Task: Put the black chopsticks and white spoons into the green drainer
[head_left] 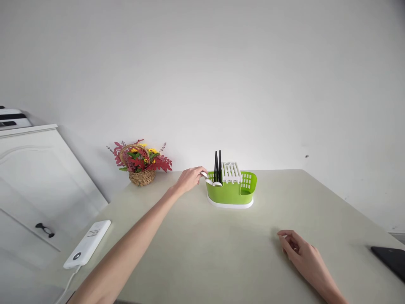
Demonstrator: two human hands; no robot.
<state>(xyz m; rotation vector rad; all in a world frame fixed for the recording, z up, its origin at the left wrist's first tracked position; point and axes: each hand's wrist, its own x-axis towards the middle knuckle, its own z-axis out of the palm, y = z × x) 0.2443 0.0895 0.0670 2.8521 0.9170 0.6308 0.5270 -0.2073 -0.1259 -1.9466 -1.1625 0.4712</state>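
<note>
My left hand (190, 178) reaches to the left end of a green cutlery basket (226, 194), its fingers pinched on a white spoon (204, 175) at the rim. A white rounded spoon end (217, 184) shows at the basket's front rim; whether it belongs to the same spoon I cannot tell. Black chopsticks (218, 166) stand upright in the basket, beside a white slotted rack (232, 172) across its top. Resting on the table at the right, my right hand (299, 251) has its fingers curled in, with nothing visible in them.
The basket stands in a white base tray (230, 206) on the pale table (221, 253). A wicker basket of artificial flowers (142, 177) is at the back left. Nearer lies a white power bank (88, 242) with a cable. A black phone-like slab (390, 259) lies far right.
</note>
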